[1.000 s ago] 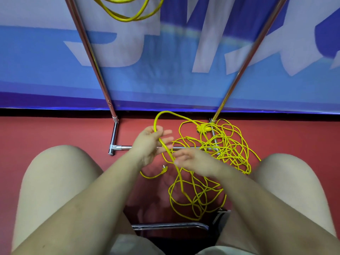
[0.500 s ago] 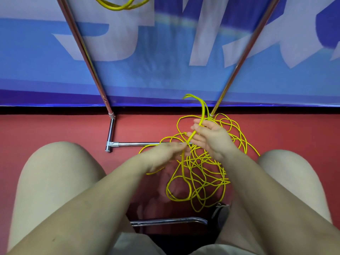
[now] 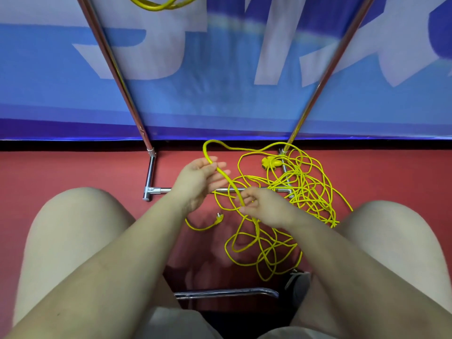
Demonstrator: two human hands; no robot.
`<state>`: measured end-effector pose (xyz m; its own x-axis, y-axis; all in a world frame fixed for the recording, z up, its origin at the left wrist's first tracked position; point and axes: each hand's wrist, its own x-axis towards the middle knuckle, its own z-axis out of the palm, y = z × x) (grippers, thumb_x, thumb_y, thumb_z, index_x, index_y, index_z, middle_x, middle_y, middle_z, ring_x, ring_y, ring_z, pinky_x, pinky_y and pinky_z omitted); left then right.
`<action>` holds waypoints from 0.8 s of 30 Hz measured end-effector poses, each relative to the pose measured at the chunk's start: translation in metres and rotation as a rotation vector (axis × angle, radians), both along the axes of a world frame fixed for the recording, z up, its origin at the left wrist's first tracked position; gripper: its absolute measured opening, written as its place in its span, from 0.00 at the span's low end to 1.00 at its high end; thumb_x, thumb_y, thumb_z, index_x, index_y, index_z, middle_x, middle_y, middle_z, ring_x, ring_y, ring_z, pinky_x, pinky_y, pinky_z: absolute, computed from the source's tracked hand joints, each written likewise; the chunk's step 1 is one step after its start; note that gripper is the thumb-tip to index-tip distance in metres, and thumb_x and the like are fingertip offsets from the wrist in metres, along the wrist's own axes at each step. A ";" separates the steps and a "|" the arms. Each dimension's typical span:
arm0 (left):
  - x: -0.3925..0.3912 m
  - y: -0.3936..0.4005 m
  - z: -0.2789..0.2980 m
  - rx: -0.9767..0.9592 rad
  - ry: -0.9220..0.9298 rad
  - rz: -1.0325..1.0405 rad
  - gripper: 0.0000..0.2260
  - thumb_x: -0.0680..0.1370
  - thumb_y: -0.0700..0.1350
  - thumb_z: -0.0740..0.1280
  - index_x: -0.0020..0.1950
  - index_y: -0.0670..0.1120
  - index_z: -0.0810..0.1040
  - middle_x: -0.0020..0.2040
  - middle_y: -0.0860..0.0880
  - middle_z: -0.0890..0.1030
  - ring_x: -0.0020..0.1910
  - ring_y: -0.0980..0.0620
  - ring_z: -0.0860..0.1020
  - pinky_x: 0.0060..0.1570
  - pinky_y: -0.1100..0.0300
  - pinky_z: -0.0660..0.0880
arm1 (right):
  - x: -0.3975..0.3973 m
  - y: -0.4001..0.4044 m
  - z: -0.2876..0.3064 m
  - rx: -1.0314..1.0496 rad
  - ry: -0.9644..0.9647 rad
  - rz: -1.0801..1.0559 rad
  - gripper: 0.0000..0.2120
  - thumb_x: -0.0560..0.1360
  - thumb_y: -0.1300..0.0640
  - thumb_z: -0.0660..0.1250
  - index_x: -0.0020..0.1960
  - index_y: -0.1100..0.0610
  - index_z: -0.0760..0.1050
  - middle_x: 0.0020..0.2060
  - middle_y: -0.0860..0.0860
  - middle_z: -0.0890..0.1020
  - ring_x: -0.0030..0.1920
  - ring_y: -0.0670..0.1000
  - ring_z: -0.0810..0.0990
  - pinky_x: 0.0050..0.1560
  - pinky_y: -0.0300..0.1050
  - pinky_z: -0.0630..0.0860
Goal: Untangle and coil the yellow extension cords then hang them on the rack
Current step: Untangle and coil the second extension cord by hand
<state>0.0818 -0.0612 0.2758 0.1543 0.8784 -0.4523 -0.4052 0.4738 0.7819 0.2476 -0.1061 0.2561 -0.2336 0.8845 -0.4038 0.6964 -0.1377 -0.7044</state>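
Blue banner (image 3: 220, 94), white lettering, unreadable.

yellow cord (image 3: 288, 192), red floor (image 3: 73, 172), blue-and-white banner (image 3: 220, 69), chrome rack (image 3: 117, 67)
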 end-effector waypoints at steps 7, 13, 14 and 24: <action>0.005 -0.006 -0.002 0.028 0.155 -0.269 0.11 0.82 0.44 0.57 0.63 0.47 0.71 0.51 0.51 0.80 0.53 0.52 0.78 0.50 0.56 0.75 | 0.007 0.011 0.019 -0.008 0.422 -0.369 0.05 0.75 0.63 0.66 0.47 0.54 0.74 0.36 0.50 0.78 0.31 0.45 0.77 0.34 0.34 0.75; 0.016 -0.030 -0.021 0.276 0.478 -0.762 0.06 0.81 0.40 0.59 0.49 0.47 0.75 0.44 0.53 0.79 0.41 0.62 0.76 0.45 0.67 0.71 | 0.020 0.023 0.029 -0.094 0.879 -0.896 0.10 0.76 0.60 0.65 0.57 0.60 0.69 0.45 0.52 0.79 0.41 0.51 0.81 0.37 0.39 0.81; 0.015 -0.030 -0.021 0.297 0.501 -0.760 0.06 0.81 0.37 0.59 0.50 0.45 0.74 0.43 0.52 0.79 0.40 0.63 0.77 0.43 0.72 0.70 | 0.021 0.023 0.029 -0.106 0.913 -0.930 0.09 0.77 0.61 0.65 0.55 0.59 0.69 0.45 0.52 0.79 0.41 0.51 0.81 0.38 0.40 0.81; 0.011 -0.021 0.033 0.095 0.163 -0.219 0.08 0.83 0.40 0.54 0.48 0.46 0.71 0.46 0.49 0.79 0.41 0.55 0.81 0.38 0.53 0.80 | -0.002 -0.014 0.048 -0.185 0.217 -0.129 0.14 0.76 0.63 0.65 0.61 0.60 0.73 0.50 0.54 0.79 0.52 0.50 0.78 0.51 0.36 0.75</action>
<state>0.0923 -0.0823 0.3084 0.2771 0.8718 -0.4039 -0.1660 0.4574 0.8736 0.2452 -0.1202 0.3037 -0.2225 0.8284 -0.5141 0.5007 -0.3553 -0.7893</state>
